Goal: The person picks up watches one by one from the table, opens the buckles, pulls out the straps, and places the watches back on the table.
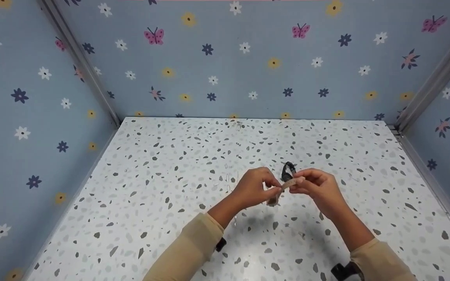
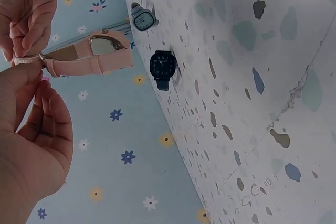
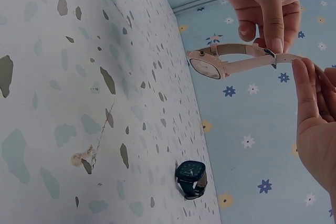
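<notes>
A pink wristwatch (image 2: 110, 51) hangs in the air between my two hands, its strap looped through a metal buckle (image 3: 272, 57). My left hand (image 1: 254, 187) pinches the strap close to the buckle with thumb and fingers. The free strap end (image 1: 289, 183) is pinched by my right hand (image 1: 318, 191). In the right wrist view the pale watch face (image 3: 206, 68) shows at the far end of the loop. Behind the hands, a black square watch (image 2: 163, 64) rests on the table. A watch with a pale face (image 2: 143, 19) lies near it.
The white speckled table (image 1: 178, 164) is enclosed at the back and sides by blue panels (image 1: 225, 58) with flowers and butterflies. Metal corner strips (image 1: 82, 58) run up where the panels meet. A crack-like mark (image 2: 294, 98) crosses the table surface.
</notes>
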`<act>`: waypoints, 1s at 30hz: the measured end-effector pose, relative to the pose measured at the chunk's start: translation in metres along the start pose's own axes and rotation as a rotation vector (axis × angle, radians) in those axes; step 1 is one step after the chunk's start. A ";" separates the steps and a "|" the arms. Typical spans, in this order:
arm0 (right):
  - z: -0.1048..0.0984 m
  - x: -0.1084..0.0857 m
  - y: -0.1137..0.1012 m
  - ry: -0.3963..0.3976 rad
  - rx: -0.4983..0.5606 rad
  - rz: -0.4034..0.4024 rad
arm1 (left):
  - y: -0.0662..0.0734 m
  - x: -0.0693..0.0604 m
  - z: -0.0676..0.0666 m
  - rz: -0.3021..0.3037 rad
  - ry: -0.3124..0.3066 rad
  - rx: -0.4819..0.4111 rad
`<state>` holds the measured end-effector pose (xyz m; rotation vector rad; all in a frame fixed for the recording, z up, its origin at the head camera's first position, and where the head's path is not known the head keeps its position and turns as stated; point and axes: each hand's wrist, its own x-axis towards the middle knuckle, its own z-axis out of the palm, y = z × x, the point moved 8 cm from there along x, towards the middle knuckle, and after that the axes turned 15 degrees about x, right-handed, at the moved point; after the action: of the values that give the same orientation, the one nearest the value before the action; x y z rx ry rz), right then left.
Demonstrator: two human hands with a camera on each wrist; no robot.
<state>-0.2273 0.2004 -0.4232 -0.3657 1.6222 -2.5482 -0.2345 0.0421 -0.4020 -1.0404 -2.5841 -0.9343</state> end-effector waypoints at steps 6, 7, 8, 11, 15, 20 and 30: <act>-0.002 0.000 0.001 0.014 -0.003 0.009 | -0.001 -0.002 0.002 -0.005 0.011 0.017; -0.002 0.000 0.002 0.013 -0.001 0.009 | -0.001 -0.002 0.002 -0.005 0.012 0.015; -0.002 0.000 0.002 0.006 0.001 0.008 | -0.001 -0.002 0.002 -0.006 0.013 0.012; -0.001 -0.001 0.001 -0.016 0.017 0.004 | -0.001 -0.002 0.003 0.000 0.017 0.011; 0.000 -0.001 0.001 -0.054 0.038 0.002 | 0.001 -0.001 0.002 0.023 0.026 0.027; 0.001 -0.002 0.002 -0.077 0.051 0.004 | 0.003 -0.001 0.003 0.028 0.017 0.033; -0.001 -0.002 0.001 -0.034 0.014 0.001 | -0.003 -0.004 0.004 -0.046 -0.018 -0.012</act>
<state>-0.2260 0.2012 -0.4246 -0.4051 1.5919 -2.5372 -0.2337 0.0408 -0.4080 -1.0014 -2.6308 -0.9560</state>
